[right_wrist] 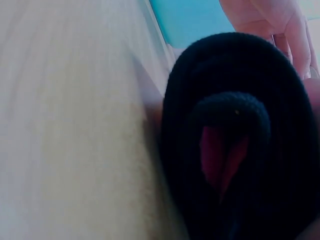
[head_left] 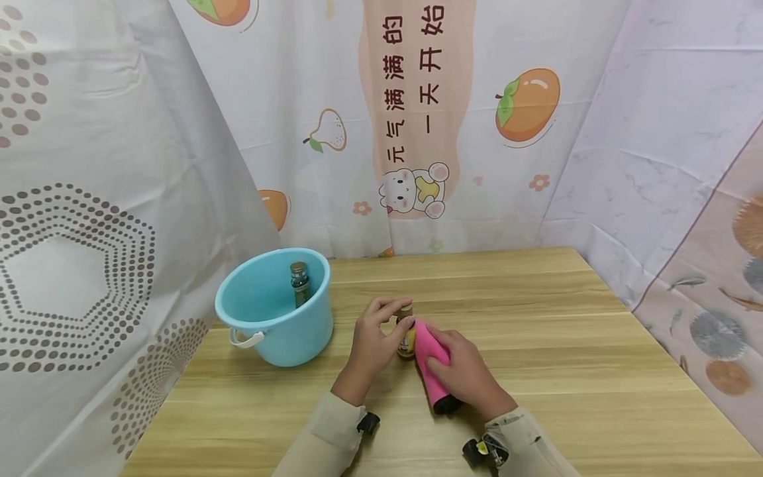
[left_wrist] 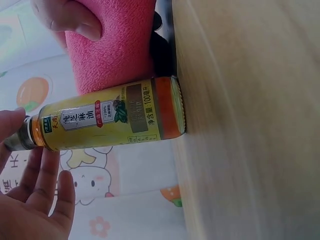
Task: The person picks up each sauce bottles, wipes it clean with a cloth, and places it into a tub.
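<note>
A small sesame oil bottle (head_left: 407,343) with a yellow label stands upright on the wooden table, its label readable in the left wrist view (left_wrist: 100,117). My left hand (head_left: 374,336) holds it at the neck and cap between thumb and fingers, the other fingers spread behind. A rolled pink cloth (head_left: 429,361) with a black end is gripped in my right hand (head_left: 467,371) and lies against the bottle's side. The right wrist view is mostly filled by the dark rolled end of the cloth, which hides most of the right hand.
To the left stands a light blue bucket (head_left: 298,341) with a white handle (head_left: 246,340). Inside it leans a dark glass bottle (head_left: 301,283) with a gold cap. Printed curtains (head_left: 334,66) hang behind and at both sides of the table (head_left: 566,371).
</note>
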